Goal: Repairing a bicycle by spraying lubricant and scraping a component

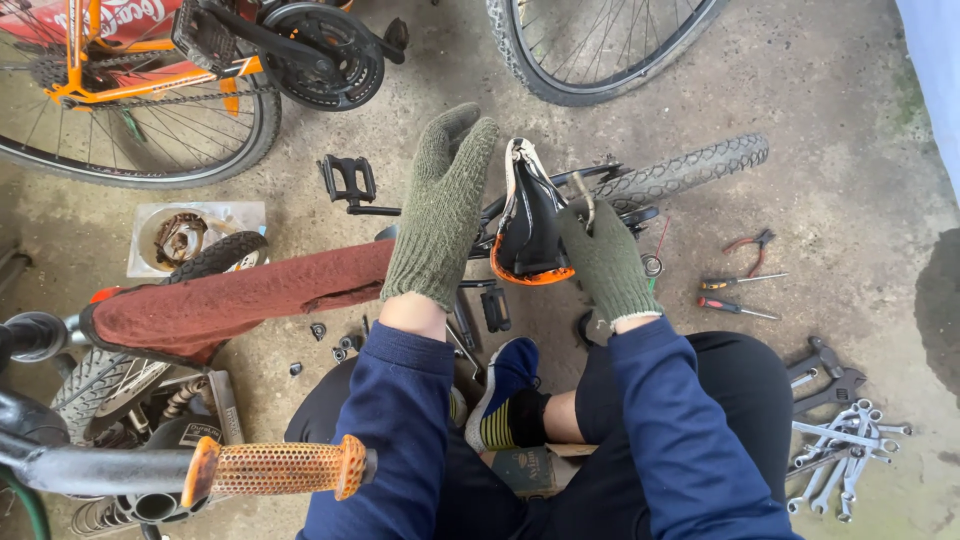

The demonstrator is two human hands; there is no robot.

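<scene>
Both my hands wear green knitted gloves. My left hand (440, 205) is raised flat with its fingers straight, just left of a bicycle saddle (528, 220) and apart from it. The saddle is black and white with an orange rim, turned on its side above a small bicycle lying on the concrete. My right hand (605, 262) grips the saddle's right underside, around its rail. A loose black pedal with its crank (350, 183) lies on the floor beyond my left hand.
An orange bicycle (150, 70) stands at the top left, a wheel (600, 50) at top centre. A reddish cloth (235, 300) drapes over a tyre. Pliers (752, 243), screwdrivers (738, 295) and several wrenches (840, 440) lie on the right. An orange handlebar grip (275, 468) sits near me.
</scene>
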